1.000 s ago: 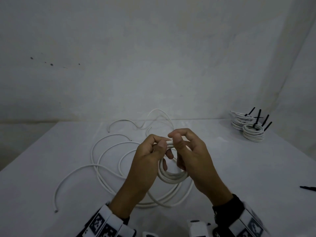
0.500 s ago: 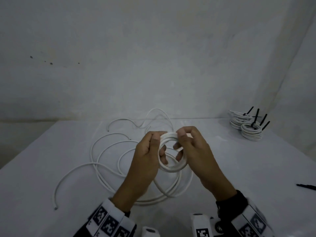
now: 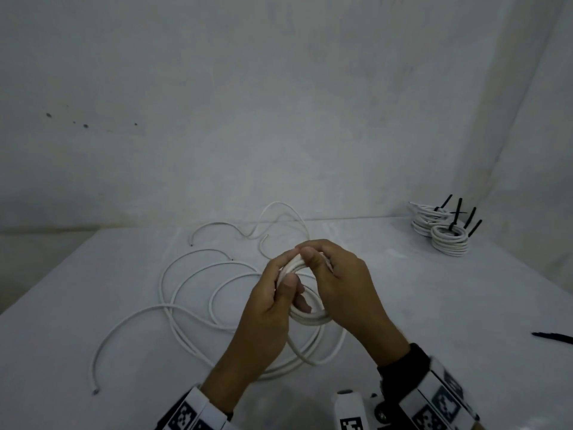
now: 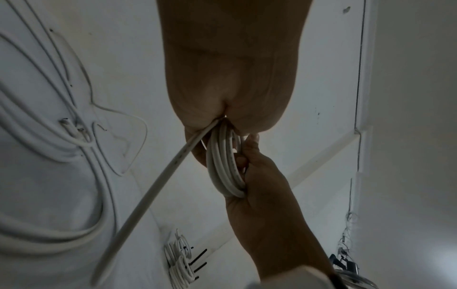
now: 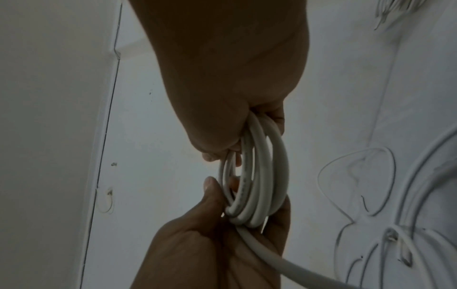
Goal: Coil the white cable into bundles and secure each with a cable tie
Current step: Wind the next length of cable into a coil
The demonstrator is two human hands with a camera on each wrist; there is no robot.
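The fingers (image 3: 305,249) of both hands pinch a small coil (image 3: 310,318) of white cable, left hand (image 3: 273,302) and right hand (image 3: 344,287) at its top, above the bench (image 3: 434,305). If either pinch slackens, the stiff turns will likely spring apart. The loose cable (image 3: 186,293) trailing over the bench could snag on its own loops and drag the coil out of shape.

The white table (image 3: 434,305) carries loose white cable (image 3: 173,293), tied bundles (image 3: 446,237) and a black tie (image 3: 555,337).
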